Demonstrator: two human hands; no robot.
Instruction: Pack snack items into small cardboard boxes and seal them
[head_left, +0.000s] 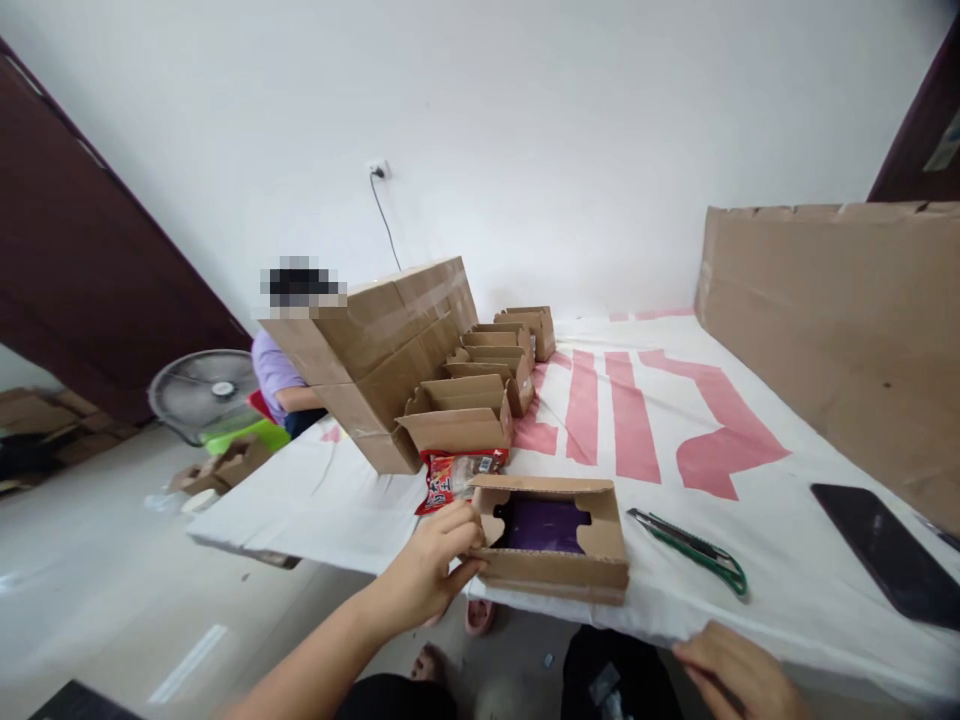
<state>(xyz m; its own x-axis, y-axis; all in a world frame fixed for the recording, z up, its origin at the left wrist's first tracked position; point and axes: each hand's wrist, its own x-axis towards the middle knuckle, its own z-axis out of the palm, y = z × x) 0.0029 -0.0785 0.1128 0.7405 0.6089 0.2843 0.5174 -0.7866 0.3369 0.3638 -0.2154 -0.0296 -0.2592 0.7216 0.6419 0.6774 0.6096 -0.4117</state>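
A small brown cardboard box [555, 575] with its top open stands near the table's front edge, a purple item [544, 525] inside it. My left hand [442, 560] is closed on the box's left side flap, fingers and thumb pinching the cardboard. Touching or just behind that hand lies a red and clear plastic food packet [454, 480]. Low at the right, my right hand [739, 670] hovers by the table edge, loosely curved, with a gap between thumb and fingers and nothing seen in it. To the box's right lies a green utility knife [694, 550].
Several open cardboard boxes [457, 430] stand in a row toward the wall. A tall cardboard panel [390, 350] rises left of them, another [832, 340] at the right. A black phone [889, 550] lies on the tablecloth [757, 395]. Another person [277, 370] sits beyond the left panel, near a fan [206, 390].
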